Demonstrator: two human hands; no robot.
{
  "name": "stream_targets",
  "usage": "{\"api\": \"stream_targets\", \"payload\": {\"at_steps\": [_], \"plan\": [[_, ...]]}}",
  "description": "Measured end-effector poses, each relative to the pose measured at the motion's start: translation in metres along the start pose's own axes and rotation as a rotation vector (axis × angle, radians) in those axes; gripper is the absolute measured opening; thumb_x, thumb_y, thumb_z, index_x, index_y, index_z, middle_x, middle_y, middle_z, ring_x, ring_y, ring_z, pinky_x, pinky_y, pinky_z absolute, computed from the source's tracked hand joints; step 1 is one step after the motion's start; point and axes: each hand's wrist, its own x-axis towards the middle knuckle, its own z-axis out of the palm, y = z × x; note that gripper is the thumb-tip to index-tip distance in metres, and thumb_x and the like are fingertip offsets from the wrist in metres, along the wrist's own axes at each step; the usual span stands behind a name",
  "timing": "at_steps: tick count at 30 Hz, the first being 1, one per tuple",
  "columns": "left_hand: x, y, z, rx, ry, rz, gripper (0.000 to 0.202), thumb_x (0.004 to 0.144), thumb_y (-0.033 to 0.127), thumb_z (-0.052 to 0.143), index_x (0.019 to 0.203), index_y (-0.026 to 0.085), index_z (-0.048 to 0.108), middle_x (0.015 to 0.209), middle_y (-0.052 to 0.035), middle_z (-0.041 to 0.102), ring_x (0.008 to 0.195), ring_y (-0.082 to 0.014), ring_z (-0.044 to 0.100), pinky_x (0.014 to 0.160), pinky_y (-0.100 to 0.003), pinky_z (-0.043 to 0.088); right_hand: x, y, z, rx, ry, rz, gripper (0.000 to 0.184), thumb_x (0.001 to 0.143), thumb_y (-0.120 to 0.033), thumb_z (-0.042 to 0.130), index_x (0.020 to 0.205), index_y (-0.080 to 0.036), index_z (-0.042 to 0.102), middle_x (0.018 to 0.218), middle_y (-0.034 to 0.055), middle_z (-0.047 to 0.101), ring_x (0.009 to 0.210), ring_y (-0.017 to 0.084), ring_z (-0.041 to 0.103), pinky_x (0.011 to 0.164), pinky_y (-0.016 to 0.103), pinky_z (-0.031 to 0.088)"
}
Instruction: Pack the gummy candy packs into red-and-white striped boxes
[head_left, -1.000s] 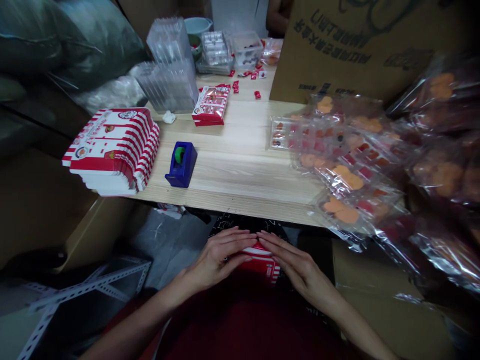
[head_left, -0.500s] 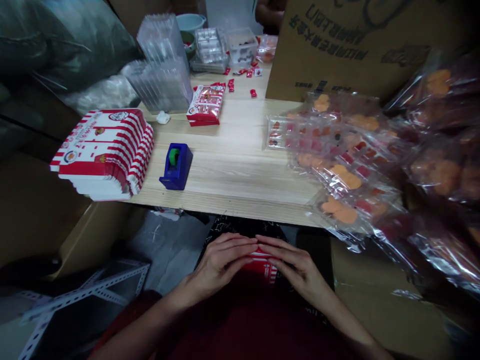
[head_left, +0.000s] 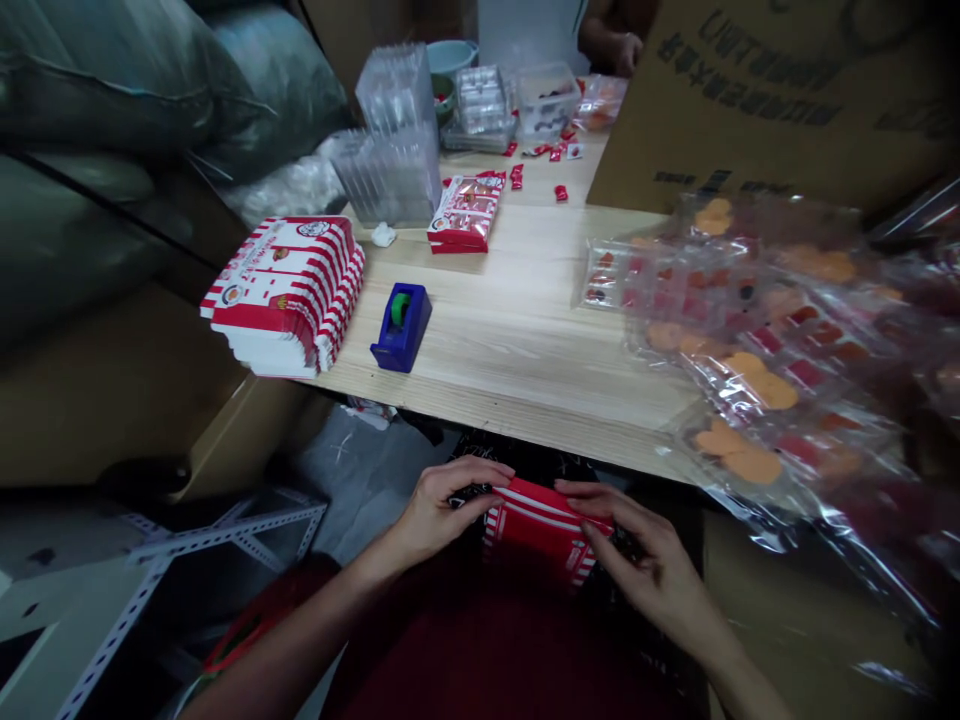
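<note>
Both of my hands hold a red-and-white striped paper box (head_left: pixel 541 530) over my lap, below the table's near edge. My left hand (head_left: pixel 442 505) pinches its left upper corner with curled fingers. My right hand (head_left: pixel 652 565) grips its right side, fingers wrapped over the top edge. The box's lower part is hidden by my lap.
On the wooden table (head_left: pixel 517 340) are a stack of flat striped boxes (head_left: pixel 289 295), a blue tape dispenser (head_left: pixel 403 325), a filled striped pack (head_left: pixel 466 212), clear plastic trays (head_left: pixel 390 160) and bagged snack packs (head_left: pixel 757 330). A cardboard carton (head_left: pixel 780 100) stands behind. Another person's hand (head_left: pixel 622 45) shows at the far end.
My hands have drawn apart from covering the box and now grip its two sides, so its striped face shows. The view has shifted, moving the table rightward in frame.
</note>
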Motion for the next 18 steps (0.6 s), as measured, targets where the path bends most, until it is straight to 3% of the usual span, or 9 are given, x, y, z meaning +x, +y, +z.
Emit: {"api": "stream_targets", "payload": {"at_steps": [6, 10, 13, 18], "plan": [[-0.003, 0.002, -0.001, -0.009, 0.001, 0.009, 0.009, 0.095, 0.021, 0.070, 0.099, 0.019, 0.078, 0.108, -0.0093, 0.079, 0.102, -0.0188, 0.075, 0.092, -0.035, 0.061, 0.016, -0.002, 0.015, 0.015, -0.128, -0.075, 0.036, 0.104, -0.024, 0.053, 0.135, -0.039, 0.067, 0.142, 0.0044, 0.067, 0.129, 0.026, 0.064, 0.107, 0.052, 0.055], [0.000, 0.003, 0.003, -0.023, -0.075, -0.014, 0.019, 0.095, 0.023, 0.070, 0.113, 0.021, 0.077, 0.118, -0.0095, 0.078, 0.110, -0.0202, 0.073, 0.097, -0.037, 0.059, 0.016, 0.001, 0.019, 0.074, -0.120, -0.067, 0.037, 0.105, -0.024, 0.054, 0.134, -0.041, 0.067, 0.141, 0.0031, 0.068, 0.128, 0.024, 0.065, 0.106, 0.051, 0.055], [0.003, 0.000, 0.010, -0.055, -0.115, -0.007, 0.023, 0.097, 0.021, 0.067, 0.118, 0.024, 0.077, 0.123, -0.0081, 0.077, 0.113, -0.0197, 0.073, 0.099, -0.037, 0.059, 0.013, 0.002, 0.015, 0.108, -0.066, -0.011, 0.032, 0.102, -0.027, 0.060, 0.128, -0.041, 0.071, 0.136, 0.0028, 0.071, 0.125, 0.025, 0.068, 0.104, 0.049, 0.057], [0.008, -0.005, 0.014, -0.039, -0.075, 0.016, 0.021, 0.100, 0.020, 0.062, 0.114, 0.024, 0.077, 0.118, -0.0071, 0.078, 0.111, -0.0195, 0.073, 0.097, -0.037, 0.059, 0.006, 0.006, 0.008, 0.050, 0.056, 0.035, 0.026, 0.100, -0.031, 0.062, 0.121, -0.038, 0.076, 0.125, 0.0036, 0.077, 0.116, 0.025, 0.073, 0.099, 0.044, 0.062]]}}
